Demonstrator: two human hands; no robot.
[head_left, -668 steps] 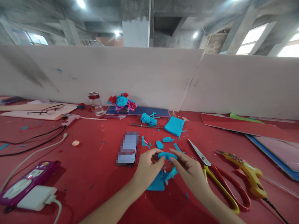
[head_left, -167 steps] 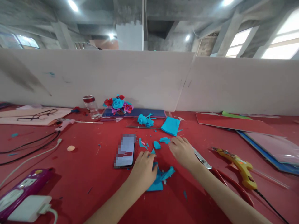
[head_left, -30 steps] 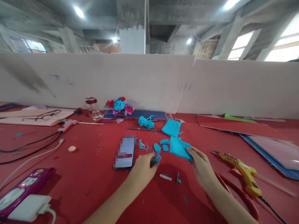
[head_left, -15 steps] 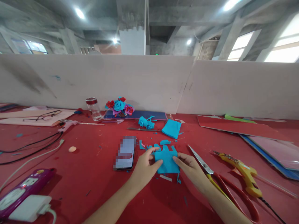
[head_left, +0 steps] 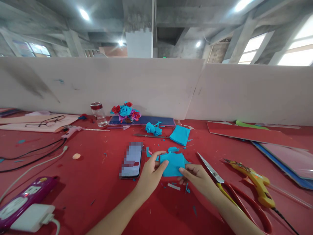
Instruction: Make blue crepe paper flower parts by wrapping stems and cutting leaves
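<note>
A blue square of paper (head_left: 173,165) is held a little above the red table, between my two hands. My left hand (head_left: 154,168) pinches its left edge, thumb on top. On the lower right corner, my right hand (head_left: 194,173) grips with thumb and fingers, some fingertips showing under the edge. Blue scraps (head_left: 173,149) lie just beyond the paper, partly hidden by it. Farther back are another blue paper square (head_left: 180,135) and blue paper flowers (head_left: 153,128). To the left of my left hand lies a phone (head_left: 132,160), its screen blurred.
Large scissors (head_left: 221,186) and a yellow glue gun (head_left: 254,182) lie at right. A purple power strip (head_left: 26,202) with a charger sits at left. Behind stand a glass bottle (head_left: 99,115) and a paper flower bouquet (head_left: 125,111). A white partition (head_left: 110,85) closes the back.
The paper has shifted slightly left and up, now covering the cut scraps behind it. My right hand has slid from its right edge toward its lower right corner.
</note>
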